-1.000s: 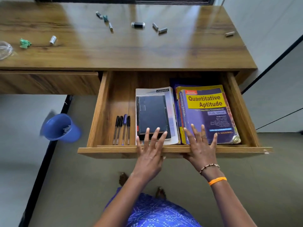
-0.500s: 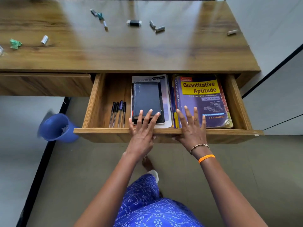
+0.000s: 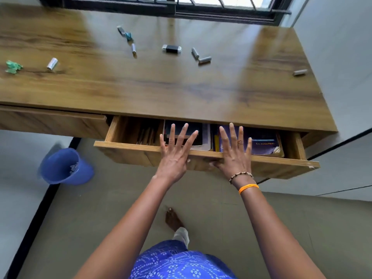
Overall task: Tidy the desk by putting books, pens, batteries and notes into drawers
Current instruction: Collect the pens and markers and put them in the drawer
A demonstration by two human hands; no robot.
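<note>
The right drawer (image 3: 128, 152) of the wooden desk (image 3: 161, 85) stands only a little way out. Inside it I see a purple book (image 3: 263, 143), a dark notebook (image 3: 193, 129) on a pale book, and pens (image 3: 146, 135) in shadow at the left. My left hand (image 3: 175, 156) and my right hand (image 3: 234, 154) press flat on the drawer's front edge, fingers spread over the books, thumbs on the front panel. Several batteries lie on the desk top, among them one (image 3: 52, 64) at the left, a pair (image 3: 201, 57) in the middle and one (image 3: 300, 72) at the right.
A black and silver USB stick (image 3: 171, 48) and a green crumpled note (image 3: 13, 66) lie on the desk. The left drawer (image 3: 50, 121) is shut. A blue bin (image 3: 64, 167) stands on the floor at the left. My bare foot (image 3: 173, 219) is below the drawer; a wall runs along the right.
Both hands have pushed the drawer inward, so most of the books and pens have slid under the desk top. I have stepped closer to the desk.
</note>
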